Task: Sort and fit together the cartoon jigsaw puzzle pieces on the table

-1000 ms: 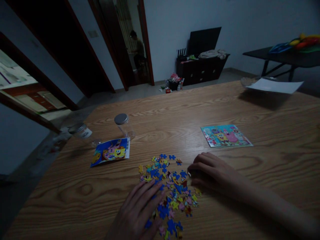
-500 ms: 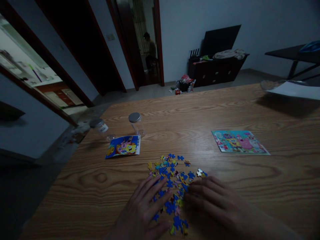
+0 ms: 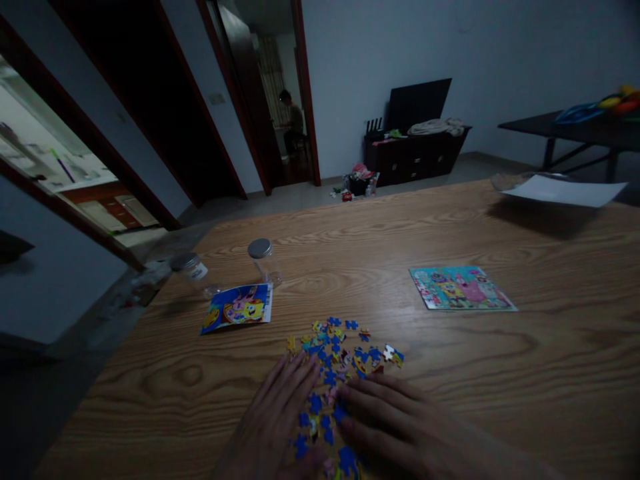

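A loose heap of jigsaw puzzle pieces [image 3: 330,378], mostly blue with some yellow and pink, lies on the wooden table [image 3: 200,413] in front of me. My left hand [image 3: 275,413] rests along the heap's left side, fingers stretched out and palm down. From the right, my right hand [image 3: 390,417] lies flat over part of the heap, fingers extended, covering some pieces. Neither hand grips a piece that I can see. One piece with its pale back up [image 3: 389,353] lies at the heap's right edge.
A blue cartoon picture card [image 3: 237,308] lies left, near two clear jars with metal lids, one upright [image 3: 265,260], one tilted [image 3: 195,270]. A teal cartoon sheet [image 3: 460,289] lies right. White paper [image 3: 560,190] rests on a clear dish farther back. A person [image 3: 294,123] sits beyond the doorway.
My right hand has moved left over the heap, closer to my left hand, and some pieces under the hands have shifted. The camera view has tilted up and turned slightly right.
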A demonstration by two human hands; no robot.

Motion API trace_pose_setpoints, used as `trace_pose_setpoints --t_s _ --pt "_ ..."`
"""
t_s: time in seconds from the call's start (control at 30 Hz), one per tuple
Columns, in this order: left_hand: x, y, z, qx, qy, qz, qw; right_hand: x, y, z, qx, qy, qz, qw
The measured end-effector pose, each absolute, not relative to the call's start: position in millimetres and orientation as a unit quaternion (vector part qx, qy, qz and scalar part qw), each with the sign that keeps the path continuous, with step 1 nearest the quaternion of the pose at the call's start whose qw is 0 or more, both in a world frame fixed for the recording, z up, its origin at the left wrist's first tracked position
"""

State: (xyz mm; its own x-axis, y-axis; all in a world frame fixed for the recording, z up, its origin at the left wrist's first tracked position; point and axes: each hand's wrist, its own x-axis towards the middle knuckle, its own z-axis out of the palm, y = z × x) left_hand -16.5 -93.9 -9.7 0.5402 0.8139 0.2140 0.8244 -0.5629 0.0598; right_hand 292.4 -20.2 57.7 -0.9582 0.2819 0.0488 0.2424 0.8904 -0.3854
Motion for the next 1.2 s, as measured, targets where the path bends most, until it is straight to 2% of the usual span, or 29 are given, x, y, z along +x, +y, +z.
trace_pose_setpoints --t_s 0.13,0.27,0.47,0.57,0.73,1.0,1.1,1.2 --pt "-15.6 -96.3 -7.7 -0.861 -0.499 -0.097 0.020 294.2 -17.2 58.5 -0.133 -0.966 0.218 0.029" --pt "-12.7 -96.1 -11.0 -0.858 -0.505 -0.096 0.002 295.0 -17.9 63.9 -0.110 -0.975 0.192 0.020" --pt "-7.2 -95.0 -21.8 -0.853 -0.512 -0.100 -0.017 287.6 -27.5 41.9 -0.121 -0.982 0.100 0.106" --pt "-4.8 -96.2 -21.8 -0.862 -0.493 -0.121 -0.010 277.1 -33.0 14.1 -0.140 -0.968 0.080 0.191" --pt "-11.4 -87.3 -14.3 -0.827 -0.541 -0.152 -0.025 258.0 -40.4 -12.8 -0.233 -0.943 0.108 0.213" --pt "-12.7 -46.0 -14.4 -0.768 -0.596 -0.214 -0.099 230.7 -38.9 -13.9 -0.229 -0.932 0.109 0.258" --pt "-11.0 -48.6 -17.7 -0.770 -0.592 -0.209 -0.113 241.4 -29.0 -6.2 -0.178 -0.928 0.071 0.318" --pt "-11.0 -57.8 -19.8 -0.782 -0.583 -0.197 -0.097 271.8 -3.8 7.4 -0.171 -0.933 0.000 0.316"
